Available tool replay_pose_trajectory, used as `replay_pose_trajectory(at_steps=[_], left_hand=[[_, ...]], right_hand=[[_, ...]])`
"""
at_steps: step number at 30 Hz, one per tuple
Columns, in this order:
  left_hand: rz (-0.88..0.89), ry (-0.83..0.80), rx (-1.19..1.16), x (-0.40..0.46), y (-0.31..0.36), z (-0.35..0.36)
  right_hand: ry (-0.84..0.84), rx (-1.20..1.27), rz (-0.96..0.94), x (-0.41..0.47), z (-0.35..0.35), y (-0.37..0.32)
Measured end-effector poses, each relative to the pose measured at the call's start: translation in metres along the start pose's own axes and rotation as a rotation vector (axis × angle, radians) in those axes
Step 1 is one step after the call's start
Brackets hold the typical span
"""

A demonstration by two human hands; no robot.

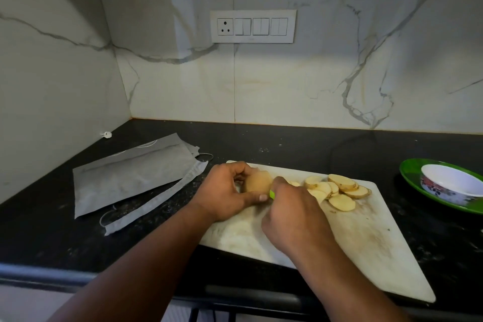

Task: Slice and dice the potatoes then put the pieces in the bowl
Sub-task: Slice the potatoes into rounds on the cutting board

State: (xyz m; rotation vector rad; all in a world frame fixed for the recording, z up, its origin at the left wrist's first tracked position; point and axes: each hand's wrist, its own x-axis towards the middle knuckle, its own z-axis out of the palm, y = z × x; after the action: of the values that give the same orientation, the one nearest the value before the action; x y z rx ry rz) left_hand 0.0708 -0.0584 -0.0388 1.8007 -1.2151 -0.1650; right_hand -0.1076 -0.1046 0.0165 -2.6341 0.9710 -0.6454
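Two bare forearms reach up from the bottom edge, which cuts them off below the elbow. Right hand [292, 213] is curled round a knife [272, 194], of which only a small lime-green bit shows past the knuckles; the blade is hidden behind the hand and the potato, so I cannot tell how deep it sits. Left hand [224, 191] grips one unsliced potato piece [257, 183], fingers arched over its far side and thumb laid along its near side, at the far left part of the white cutting board [366, 243]. Just right of the knife lies a heap of potato slices [337, 189], skin still on the rims; roughly eight or nine can be made out, but they overlap and the right hand covers the nearest ones, so the count is unsure.

One white bowl [454, 185] with a flowered outer wall stands on one green plate [410, 172], well apart from the board on the right; both are cut off by the frame edge, and the visible part of the bowl's inside looks bare. On the left of the black countertop [287, 144] lie grey pouches [130, 178]: one large and flat, one narrow strip across its front, perhaps a third corner behind, hard to separate. A tiny white scrap [106, 134] sits by the corner wall. One switch panel [253, 26] on the marble backsplash carries one socket and three switch units
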Motion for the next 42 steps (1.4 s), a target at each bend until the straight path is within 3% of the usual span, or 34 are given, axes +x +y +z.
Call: replay_pose_trajectory(at_steps=[16, 24, 37, 42], left_hand=[[-0.014, -0.001, -0.005, 0.0, -0.005, 0.0], [-0.052, 0.019, -0.06, -0.001, 0.001, -0.002], [-0.003, 0.155, -0.264, -0.009, 0.0, -0.015], [-0.054, 0.024, -0.103, -0.01, 0.002, -0.015]], right_hand=[[-0.141, -0.005, -0.023, -0.052, -0.032, 0.018], [0.005, 0.007, -0.024, -0.044, -0.037, 0.02], [-0.012, 0.006, 0.053, -0.025, -0.019, 0.029], [0.035, 0.005, 0.046, -0.025, -0.021, 0.023]])
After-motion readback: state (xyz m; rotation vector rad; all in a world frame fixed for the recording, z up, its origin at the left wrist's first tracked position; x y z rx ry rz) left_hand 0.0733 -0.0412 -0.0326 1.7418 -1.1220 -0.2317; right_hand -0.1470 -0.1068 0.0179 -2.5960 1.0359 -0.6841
